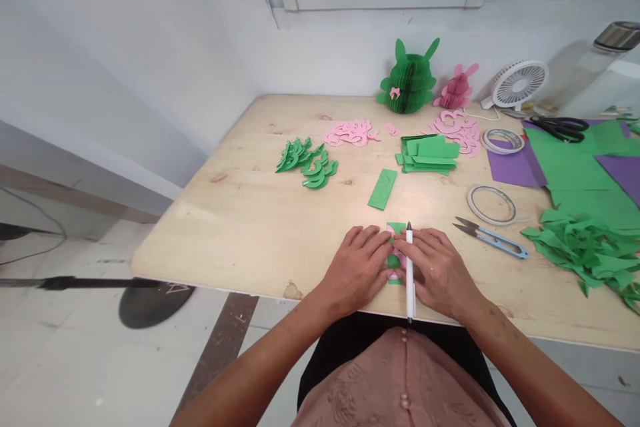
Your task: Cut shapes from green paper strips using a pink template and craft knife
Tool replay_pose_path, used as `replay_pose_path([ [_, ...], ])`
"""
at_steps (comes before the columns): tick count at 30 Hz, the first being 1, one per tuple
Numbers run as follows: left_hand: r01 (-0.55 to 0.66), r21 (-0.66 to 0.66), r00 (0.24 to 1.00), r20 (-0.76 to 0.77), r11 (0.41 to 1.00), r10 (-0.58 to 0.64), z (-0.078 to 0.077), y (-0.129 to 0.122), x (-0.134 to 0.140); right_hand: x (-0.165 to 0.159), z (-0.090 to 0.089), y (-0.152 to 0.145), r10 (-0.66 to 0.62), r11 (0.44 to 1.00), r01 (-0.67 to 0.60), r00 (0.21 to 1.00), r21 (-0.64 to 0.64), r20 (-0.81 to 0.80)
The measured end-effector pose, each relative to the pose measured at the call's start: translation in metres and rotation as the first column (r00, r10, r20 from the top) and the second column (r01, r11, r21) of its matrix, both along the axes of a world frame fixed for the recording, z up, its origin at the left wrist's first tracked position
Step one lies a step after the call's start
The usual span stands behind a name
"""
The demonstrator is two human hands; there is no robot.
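Observation:
In front of me, near the table's edge, lies a green paper strip (397, 225) with a pink paper cutout (389, 231) on top of it. My left hand (357, 270) holds the left side of these papers against the table, with thumb and index fingertip on them. My right hand (440, 270) has a white pen (410, 277) between its fingers, dark tip pointing away from me. Its fingertips touch the right side of the same papers. Both hands partly cover the cutout. Just beyond them is another green strip (383, 189) with faint drawn lines.
Blue thread snips (493, 238) and a tape roll (491, 205) lie right of my hands, beside green scraps (585, 247). Farther back are green cutouts (317, 170), pink cutouts (350, 133), stacked green strips (430, 155), black scissors (560, 128) and a white fan (520, 85).

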State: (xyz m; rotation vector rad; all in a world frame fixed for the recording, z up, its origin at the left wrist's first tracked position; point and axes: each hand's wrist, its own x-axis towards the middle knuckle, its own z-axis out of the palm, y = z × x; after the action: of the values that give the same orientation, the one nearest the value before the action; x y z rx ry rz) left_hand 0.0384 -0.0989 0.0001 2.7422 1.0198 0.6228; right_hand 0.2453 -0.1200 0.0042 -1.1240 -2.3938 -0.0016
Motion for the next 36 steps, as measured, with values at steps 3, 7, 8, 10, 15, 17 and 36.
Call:
replay_pose_path([
  [3,-0.001,-0.011,1.0,-0.01,1.0,0.001,0.0,0.0,0.0,0.0,0.0,0.0,0.003,1.0,-0.003,1.0,-0.006,-0.002],
  [7,-0.004,-0.006,1.0,-0.029,1.0,0.003,0.0,0.0,0.0,0.0,0.0,0.0,-0.002,1.0,0.002,1.0,-0.001,0.007],
  [8,-0.004,-0.005,0.999,-0.036,1.0,0.004,-0.001,0.0,0.0,0.0,0.0,0.0,-0.002,1.0,0.002,1.0,0.002,0.009],
  [10,-0.006,-0.005,0.999,-0.043,1.0,0.005,-0.001,0.0,0.0,0.0,0.0,0.0,-0.001,1.0,0.001,1.0,-0.002,0.01],
  [15,-0.003,-0.023,0.999,-0.033,1.0,0.002,-0.001,0.0,-0.001,-0.001,0.002,0.0,0.001,1.0,-0.001,1.0,-0.013,0.0],
  [17,-0.001,-0.034,1.0,-0.025,0.999,0.0,-0.001,0.001,-0.002,-0.001,0.003,0.0,0.0,1.0,0.0,1.0,-0.015,-0.004],
  [36,0.115,-0.04,0.987,-0.111,0.993,-0.119,0.009,0.011,-0.01,-0.003,0.008,0.001,-0.013,0.999,0.012,1.0,-0.038,-0.003],
])
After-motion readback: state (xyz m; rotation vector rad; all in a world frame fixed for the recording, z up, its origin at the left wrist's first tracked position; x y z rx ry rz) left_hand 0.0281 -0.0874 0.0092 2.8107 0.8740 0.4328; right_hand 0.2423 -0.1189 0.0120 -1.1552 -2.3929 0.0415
